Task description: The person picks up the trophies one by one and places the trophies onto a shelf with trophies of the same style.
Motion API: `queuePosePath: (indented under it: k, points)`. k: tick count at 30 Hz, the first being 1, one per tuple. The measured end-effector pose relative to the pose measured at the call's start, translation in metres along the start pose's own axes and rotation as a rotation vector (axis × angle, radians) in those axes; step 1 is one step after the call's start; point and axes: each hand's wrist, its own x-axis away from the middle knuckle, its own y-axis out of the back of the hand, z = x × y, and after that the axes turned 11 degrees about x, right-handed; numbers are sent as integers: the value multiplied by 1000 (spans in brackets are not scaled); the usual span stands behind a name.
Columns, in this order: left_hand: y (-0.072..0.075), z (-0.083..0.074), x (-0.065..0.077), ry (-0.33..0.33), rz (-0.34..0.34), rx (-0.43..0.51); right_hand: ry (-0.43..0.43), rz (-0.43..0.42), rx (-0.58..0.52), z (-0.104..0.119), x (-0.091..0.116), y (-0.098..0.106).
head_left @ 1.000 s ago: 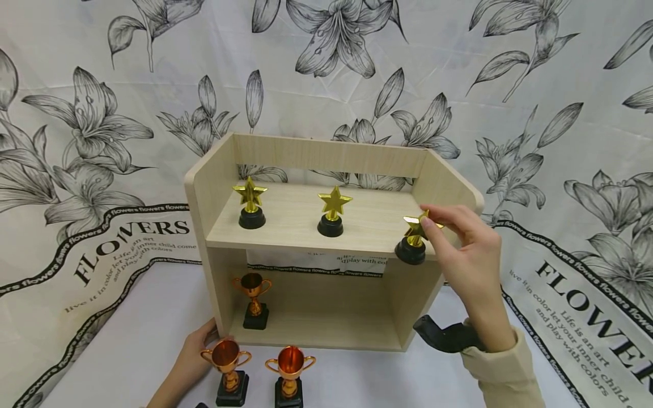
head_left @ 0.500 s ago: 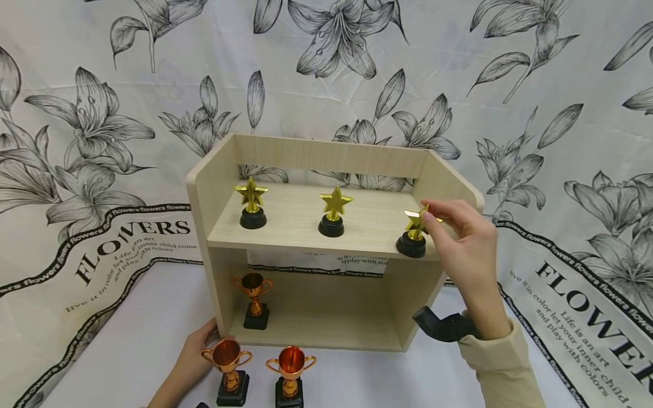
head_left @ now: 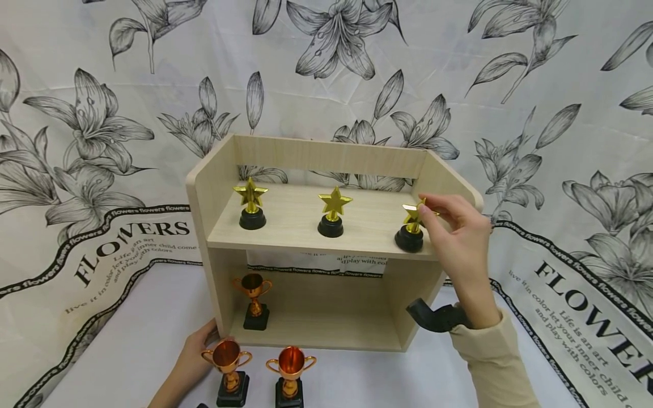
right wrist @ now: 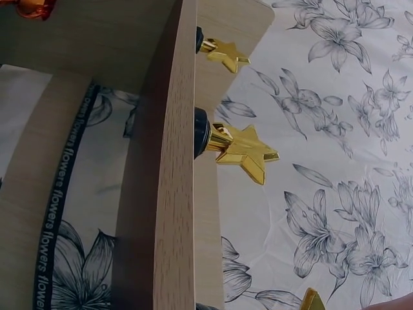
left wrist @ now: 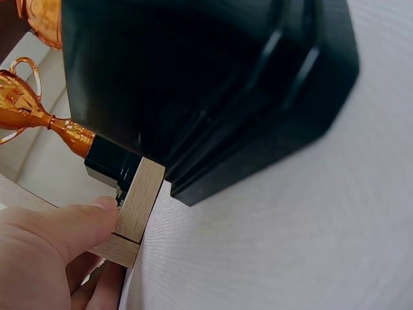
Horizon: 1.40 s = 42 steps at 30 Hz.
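Observation:
My right hand pinches a gold star trophy by its star. Its black base is at the front right of the upper board of the wooden shelf, slightly tilted in the head view. Only a gold tip of this trophy shows in the right wrist view. Down at the lower left corner, my left hand grips the shelf, thumb on one face of the side panel and fingers behind it. Two more star trophies, one left and one central, stand upright on the upper board.
A copper cup trophy stands inside the lower compartment at left. Two more cup trophies, one left and one right, stand on the white table before the shelf. Flower-printed cloth hangs behind.
My right hand has moved slightly left and farther back, bringing the star trophy from over the front edge onto the upper board. The left hand stays put.

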Motion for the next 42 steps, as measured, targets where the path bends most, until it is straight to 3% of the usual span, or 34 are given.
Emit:
queuePosePath:
  k: [26, 42]
  points:
    - [0, -4, 1, 17, 4, 4, 14, -99, 144, -2, -7, -18]
    - [0, -5, 1, 20, 15, 15, 2, -118, 159, -7, -7, -25]
